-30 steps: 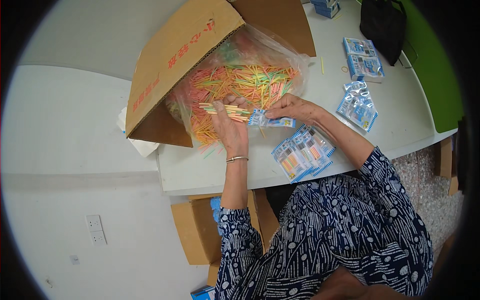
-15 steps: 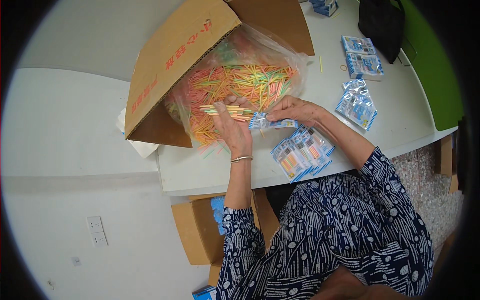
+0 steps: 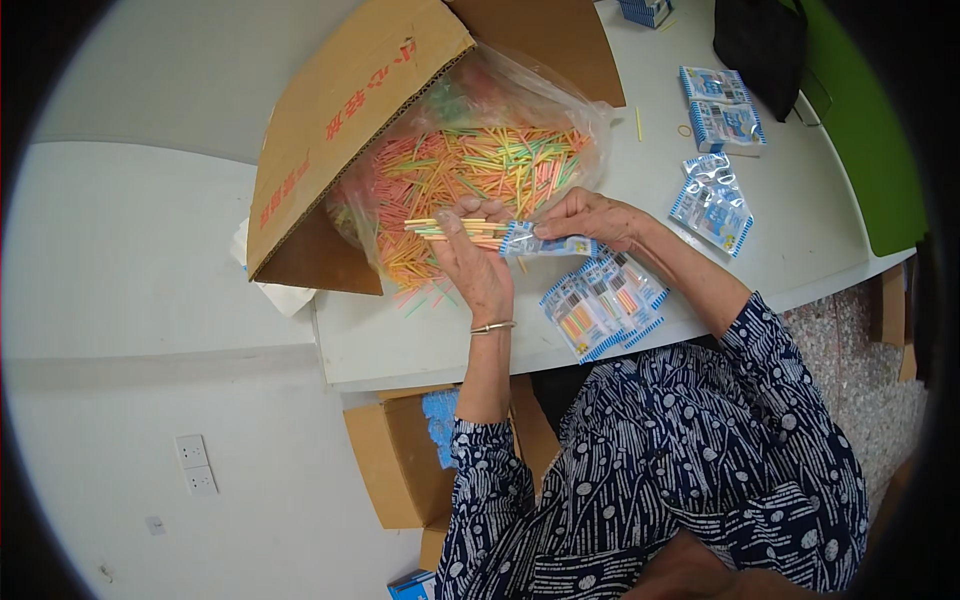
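A bundle of thin yellow, orange and green sticks (image 3: 428,230) is gripped in my left hand (image 3: 478,268), thumb across it. My right hand (image 3: 592,220) pinches a small blue-and-clear plastic packet (image 3: 552,243). The right ends of the sticks meet the packet's mouth; how far they reach inside I cannot tell. Behind my hands, a clear plastic bag (image 3: 590,130) full of loose pink, yellow and green sticks (image 3: 480,160) spills from a tipped cardboard box (image 3: 345,130). Several packets, some with coloured sticks showing inside, lie overlapped (image 3: 600,305) just below my right hand.
More packets (image 3: 712,205) and a banded stack (image 3: 726,125) lie on the white table (image 3: 800,220) to the right. A black bag (image 3: 760,50) rests at the back right beside a green panel (image 3: 860,120). Below the table edge stands an open carton (image 3: 385,460) with blue contents.
My left hand has shifted slightly right with the sticks, bringing their ends closer against the packet's mouth. My right hand has stayed nearly in place.
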Motion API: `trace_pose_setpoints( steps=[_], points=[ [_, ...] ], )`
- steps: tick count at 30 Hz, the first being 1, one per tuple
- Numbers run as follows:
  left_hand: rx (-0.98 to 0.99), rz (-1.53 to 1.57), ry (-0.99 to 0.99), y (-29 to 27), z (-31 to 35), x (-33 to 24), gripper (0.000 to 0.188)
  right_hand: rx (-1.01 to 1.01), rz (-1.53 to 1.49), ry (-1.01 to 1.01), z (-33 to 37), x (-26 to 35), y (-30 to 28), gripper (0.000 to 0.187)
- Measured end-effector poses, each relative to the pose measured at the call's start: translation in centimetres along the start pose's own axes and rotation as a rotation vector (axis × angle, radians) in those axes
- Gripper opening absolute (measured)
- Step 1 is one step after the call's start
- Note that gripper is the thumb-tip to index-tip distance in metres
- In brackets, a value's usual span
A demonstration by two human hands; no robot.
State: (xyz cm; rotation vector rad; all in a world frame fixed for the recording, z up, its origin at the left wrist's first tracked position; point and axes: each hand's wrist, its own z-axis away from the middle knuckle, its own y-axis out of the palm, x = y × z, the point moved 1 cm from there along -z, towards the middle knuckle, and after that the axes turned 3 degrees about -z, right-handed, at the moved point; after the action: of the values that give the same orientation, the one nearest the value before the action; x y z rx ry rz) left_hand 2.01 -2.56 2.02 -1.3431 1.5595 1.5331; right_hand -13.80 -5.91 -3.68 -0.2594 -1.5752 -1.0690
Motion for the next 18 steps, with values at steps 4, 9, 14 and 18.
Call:
trace_pose_setpoints(
  steps=[4, 9, 14, 18],
  points=[
    [-0.053, 0.022, -0.022, 0.0, -0.2, 0.0, 0.032, 0.066, 0.008, 0.019, 0.2, 0.2, 0.1, 0.019],
    [-0.066, 0.016, 0.023, -0.2, -0.1, 0.6, 0.034, -0.003, 0.014, -0.028, -0.3, -0.4, -0.2, 0.019],
    [-0.058, 0.029, 0.033, -0.3, 0.1, 1.2, 0.035, -0.010, -0.020, 0.001, -0.2, -0.6, -0.4, 0.019],
    [-0.024, -0.017, -0.003, -0.5, -0.1, 1.0, 0.036, 0.058, 0.000, 0.044, 0.3, 0.2, 0.5, 0.018]
  ],
)
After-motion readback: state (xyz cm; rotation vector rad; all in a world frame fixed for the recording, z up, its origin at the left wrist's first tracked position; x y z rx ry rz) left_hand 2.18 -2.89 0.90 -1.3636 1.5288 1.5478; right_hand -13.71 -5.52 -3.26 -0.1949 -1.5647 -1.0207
